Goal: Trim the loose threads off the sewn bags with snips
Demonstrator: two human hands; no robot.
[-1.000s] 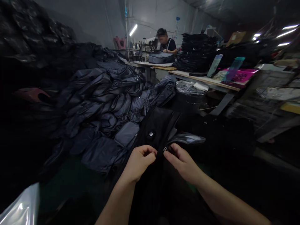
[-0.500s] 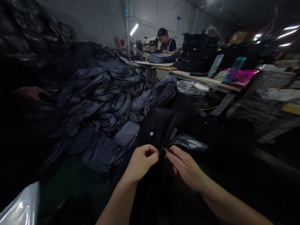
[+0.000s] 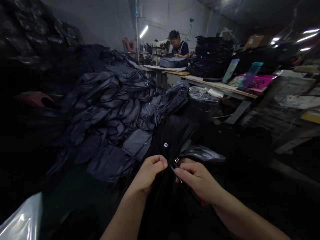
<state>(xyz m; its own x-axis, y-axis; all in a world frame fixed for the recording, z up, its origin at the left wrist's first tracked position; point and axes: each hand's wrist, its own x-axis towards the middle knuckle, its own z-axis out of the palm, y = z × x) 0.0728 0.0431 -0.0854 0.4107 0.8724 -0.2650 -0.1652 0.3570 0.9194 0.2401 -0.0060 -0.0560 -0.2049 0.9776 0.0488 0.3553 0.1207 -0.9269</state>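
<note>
the left hand [image 3: 150,174] is pinching the soft, floppy black fabric bag [image 3: 170,140] while the right hand [image 3: 197,176] is narrowly gripping its small metal zipper pull [image 3: 174,169].

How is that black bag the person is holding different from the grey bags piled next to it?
The black bag is much darker, while the grey bags are a dull slate colour. The black bag is held up by the left hand and right hand at its zip, while the grey bags lie slumped in a heap. The black bag shows a small round white badge; no such badge is visible on the grey bags. Both look like soft fabric bags.
</note>
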